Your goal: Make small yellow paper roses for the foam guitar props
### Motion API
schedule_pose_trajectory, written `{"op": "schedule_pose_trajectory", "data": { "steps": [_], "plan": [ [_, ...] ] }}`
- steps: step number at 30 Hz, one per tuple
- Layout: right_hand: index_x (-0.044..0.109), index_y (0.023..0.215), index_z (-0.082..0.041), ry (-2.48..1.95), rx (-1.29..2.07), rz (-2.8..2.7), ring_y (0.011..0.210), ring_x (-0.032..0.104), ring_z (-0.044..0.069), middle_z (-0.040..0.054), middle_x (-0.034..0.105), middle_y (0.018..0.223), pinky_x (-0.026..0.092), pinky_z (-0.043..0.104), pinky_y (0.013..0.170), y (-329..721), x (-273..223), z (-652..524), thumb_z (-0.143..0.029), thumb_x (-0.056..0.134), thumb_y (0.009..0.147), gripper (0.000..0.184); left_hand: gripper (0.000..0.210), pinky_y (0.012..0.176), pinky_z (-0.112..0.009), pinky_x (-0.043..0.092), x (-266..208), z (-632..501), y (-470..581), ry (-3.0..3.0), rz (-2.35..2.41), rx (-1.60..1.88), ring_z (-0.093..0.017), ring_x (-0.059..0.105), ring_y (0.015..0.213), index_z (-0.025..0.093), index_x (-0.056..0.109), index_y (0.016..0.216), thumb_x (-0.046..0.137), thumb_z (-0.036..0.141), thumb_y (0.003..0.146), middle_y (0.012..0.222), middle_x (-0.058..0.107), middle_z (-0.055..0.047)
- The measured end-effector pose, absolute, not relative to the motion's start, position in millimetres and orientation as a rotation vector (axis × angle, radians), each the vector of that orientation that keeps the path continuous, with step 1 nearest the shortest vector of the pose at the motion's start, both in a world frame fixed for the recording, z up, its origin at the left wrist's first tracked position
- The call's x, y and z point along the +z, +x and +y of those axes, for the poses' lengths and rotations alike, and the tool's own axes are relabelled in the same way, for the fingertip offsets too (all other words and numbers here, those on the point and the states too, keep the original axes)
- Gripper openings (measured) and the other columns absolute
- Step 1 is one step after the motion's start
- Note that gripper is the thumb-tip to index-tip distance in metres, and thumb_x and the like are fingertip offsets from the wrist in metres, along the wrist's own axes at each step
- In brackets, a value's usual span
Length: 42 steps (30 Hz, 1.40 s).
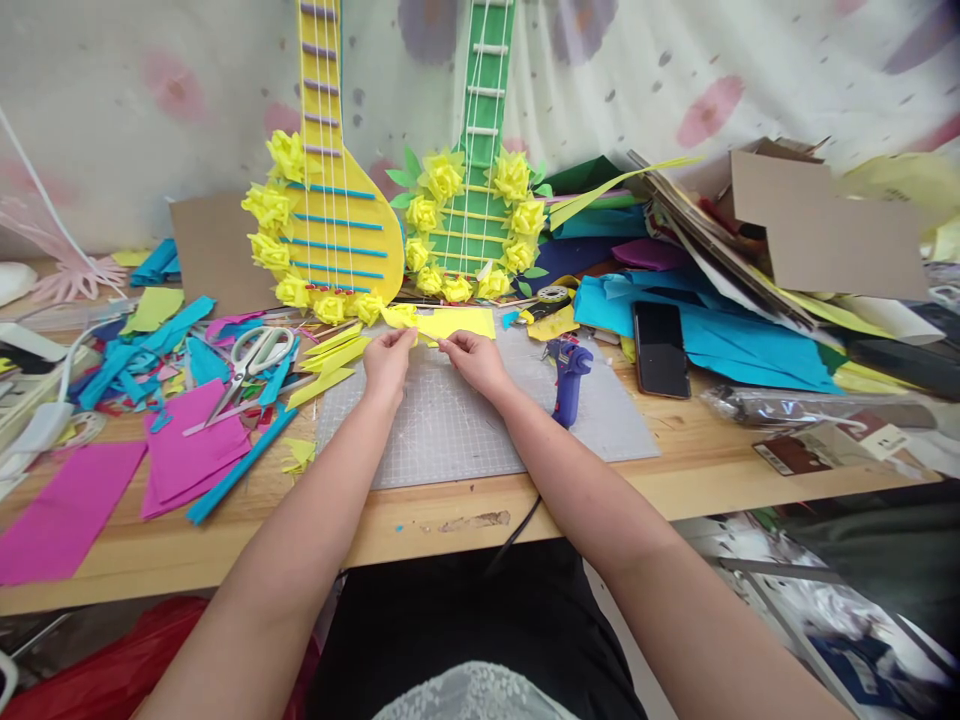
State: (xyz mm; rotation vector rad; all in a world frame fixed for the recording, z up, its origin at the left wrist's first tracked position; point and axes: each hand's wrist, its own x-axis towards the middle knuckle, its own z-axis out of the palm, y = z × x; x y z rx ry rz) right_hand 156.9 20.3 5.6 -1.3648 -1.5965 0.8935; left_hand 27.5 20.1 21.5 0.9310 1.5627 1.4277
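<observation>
While L hand (388,362) & R hand (475,360) both pinch yellow paper (459,323) nr the gray mat's (450,430) far edge, its long axis runs sideways, approx. parallel w/ table (675,485) front, one end pointing R.

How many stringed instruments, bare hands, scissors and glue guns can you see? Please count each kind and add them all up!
Stringed instruments: 2, a yellow rounded instrument and a green instrument
Bare hands: 2, left hand and right hand
Pale-handled metal scissors: 1
Blue-purple pistol-shaped glue gun: 1
Total: 6
</observation>
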Motion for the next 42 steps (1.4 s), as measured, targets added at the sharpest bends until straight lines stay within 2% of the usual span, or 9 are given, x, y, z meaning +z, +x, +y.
{"op": "schedule_pose_trajectory", "data": {
  "steps": [5,7,13,20,28,42],
  "plan": [
    [0.057,0.066,-0.017,-1.388,0.894,-1.608,0.053,0.043,0.009,-0.0028,0.049,0.054,0.030,0.022,0.052,158.7,4.5,22.0,-0.043,0.048,0.076,0.030,0.021,0.082,-0.035,0.039,13.5,17.9,19.9,1.796,1.935,1.467,-0.019,0.050,0.083,0.019,0.060,0.079,0.066,0.022,0.058,0.079,0.052,-0.003],
    [0.057,0.066,-0.017,-1.396,0.910,-1.603,0.052,0.042,0.009,-0.0029,0.049,0.052,0.030,0.022,0.051,158.3,5.0,21.7,-0.044,0.048,0.076,0.031,0.022,0.085,-0.036,0.038,11.8,16.9,18.6,1.970,1.944,1.429,-0.021,0.050,0.089,0.019,0.059,0.081,0.064,0.023,0.060,0.086,0.056,-0.005],
    [0.053,0.064,-0.017,-1.392,0.909,-1.594,0.052,0.041,0.009,-0.0031,0.050,0.055,0.030,0.022,0.051,157.2,5.5,21.4,-0.043,0.051,0.073,0.027,0.018,0.070,-0.030,0.041,14.2,15.8,19.0,1.772,1.922,1.316,-0.017,0.055,0.072,0.020,0.059,0.082,0.059,0.030,0.067,0.082,0.063,-0.002],
    [0.055,0.066,-0.017,-1.423,0.873,-1.632,0.053,0.041,0.009,-0.0034,0.050,0.054,0.029,0.022,0.052,155.3,3.9,20.5,-0.041,0.050,0.075,0.026,0.016,0.064,-0.026,0.042,13.0,18.6,18.0,1.589,1.839,1.338,-0.012,0.053,0.062,0.020,0.059,0.079,0.054,0.020,0.064,0.080,0.063,0.000],
    [0.055,0.066,-0.018,-1.442,0.956,-1.612,0.045,0.040,0.009,-0.0039,0.047,0.047,0.031,0.023,0.050,156.6,5.4,21.4,-0.041,0.040,0.081,0.032,0.029,0.070,-0.027,0.043,7.6,22.2,18.6,1.552,1.735,1.512,-0.014,0.057,0.073,0.021,0.042,0.083,0.057,0.014,0.058,0.075,0.055,0.001],
    [0.053,0.063,-0.018,-1.455,0.871,-1.701,0.049,0.045,0.010,-0.0033,0.047,0.046,0.032,0.023,0.054,157.2,9.0,18.1,-0.043,0.034,0.085,0.039,0.026,0.069,-0.027,0.042,3.4,22.2,18.2,1.626,1.714,1.592,-0.012,0.052,0.069,0.023,0.034,0.077,0.052,0.015,0.061,0.074,0.050,0.002]
  ]
}}
